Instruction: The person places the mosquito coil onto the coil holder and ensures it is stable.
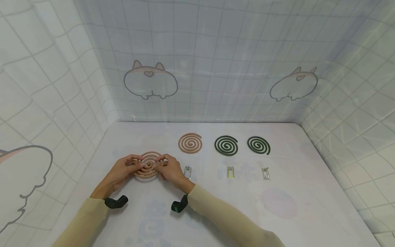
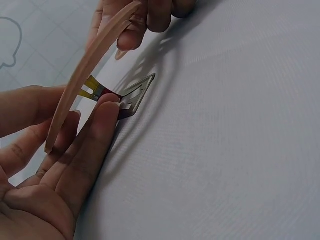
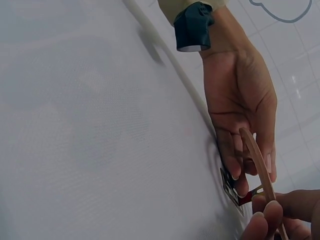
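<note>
A brown mosquito coil (image 1: 146, 176) is held tilted just above the table, at the left of the head view. My left hand (image 1: 121, 171) grips it, with fingers on both sides of the coil (image 2: 80, 75) in the left wrist view. Beneath it is a small metal coil stand (image 2: 142, 92), whose raised tab looks yellow and red and meets the coil's middle; left fingertips touch this stand. My right hand (image 1: 171, 171) pinches the coil's right side between thumb and fingers. Whether the tab passes through the coil is hidden.
Another brown coil (image 1: 190, 143) and two green coils, one central (image 1: 226, 145) and one farther right (image 1: 258, 145), lie along the back. Nearer are a silver stand (image 1: 188, 172), a yellowish stand (image 1: 230, 172) and another silver stand (image 1: 266, 173). Patterned cloth walls (image 1: 213, 68) surround the table.
</note>
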Tool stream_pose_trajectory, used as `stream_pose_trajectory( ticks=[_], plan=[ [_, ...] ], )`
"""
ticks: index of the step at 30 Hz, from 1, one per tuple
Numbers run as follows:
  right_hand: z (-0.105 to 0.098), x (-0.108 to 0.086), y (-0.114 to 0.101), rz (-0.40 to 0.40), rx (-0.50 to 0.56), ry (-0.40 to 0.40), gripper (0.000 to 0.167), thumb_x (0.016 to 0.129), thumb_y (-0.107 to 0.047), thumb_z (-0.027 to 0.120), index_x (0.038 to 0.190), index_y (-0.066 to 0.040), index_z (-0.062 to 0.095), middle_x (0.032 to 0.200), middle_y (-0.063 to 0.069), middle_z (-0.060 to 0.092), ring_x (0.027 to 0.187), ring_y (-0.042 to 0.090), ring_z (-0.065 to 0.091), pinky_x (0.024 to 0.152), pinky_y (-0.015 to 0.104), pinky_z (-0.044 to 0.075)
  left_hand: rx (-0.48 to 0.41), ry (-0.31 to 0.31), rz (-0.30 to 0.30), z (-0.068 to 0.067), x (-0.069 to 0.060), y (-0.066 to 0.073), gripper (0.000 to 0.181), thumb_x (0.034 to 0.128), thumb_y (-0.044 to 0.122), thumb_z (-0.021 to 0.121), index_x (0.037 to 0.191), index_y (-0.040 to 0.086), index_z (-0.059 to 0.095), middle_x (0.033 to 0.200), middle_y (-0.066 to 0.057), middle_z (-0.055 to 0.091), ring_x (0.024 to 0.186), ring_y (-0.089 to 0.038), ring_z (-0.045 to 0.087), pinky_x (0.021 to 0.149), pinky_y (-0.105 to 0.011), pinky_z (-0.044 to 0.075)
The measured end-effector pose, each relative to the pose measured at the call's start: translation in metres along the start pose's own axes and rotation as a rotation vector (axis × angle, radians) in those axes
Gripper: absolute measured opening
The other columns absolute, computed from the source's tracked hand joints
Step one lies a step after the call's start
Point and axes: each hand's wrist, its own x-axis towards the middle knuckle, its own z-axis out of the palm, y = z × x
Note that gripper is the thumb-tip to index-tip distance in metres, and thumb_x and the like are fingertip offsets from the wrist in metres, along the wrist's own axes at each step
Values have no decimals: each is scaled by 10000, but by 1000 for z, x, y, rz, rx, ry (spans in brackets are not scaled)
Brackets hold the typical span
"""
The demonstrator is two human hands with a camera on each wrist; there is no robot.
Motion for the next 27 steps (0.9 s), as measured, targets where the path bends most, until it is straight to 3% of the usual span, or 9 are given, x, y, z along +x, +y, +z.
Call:
stream_pose_trajectory(
  ticks=[9, 27],
  plan=[
    [-2, 2, 2, 9, -20, -14, 189, 968, -155, 748, 1152, -152, 707, 683, 73, 633, 468, 134, 511, 411, 266, 445, 9, 1, -21, 2, 0, 3, 562, 971, 254, 752, 1393, -39, 523, 1141, -112, 697, 1002, -161, 691, 857, -246, 549],
    [3, 5, -5, -28, -176, -20, 189, 995, -210, 698, 1125, -278, 816, 481, 43, 514, 364, 124, 427, 342, 241, 363, 1, -1, -26, 1, 2, 0, 550, 972, 248, 749, 1393, -27, 526, 1152, -89, 695, 974, -154, 674, 805, -280, 564]
  ],
)
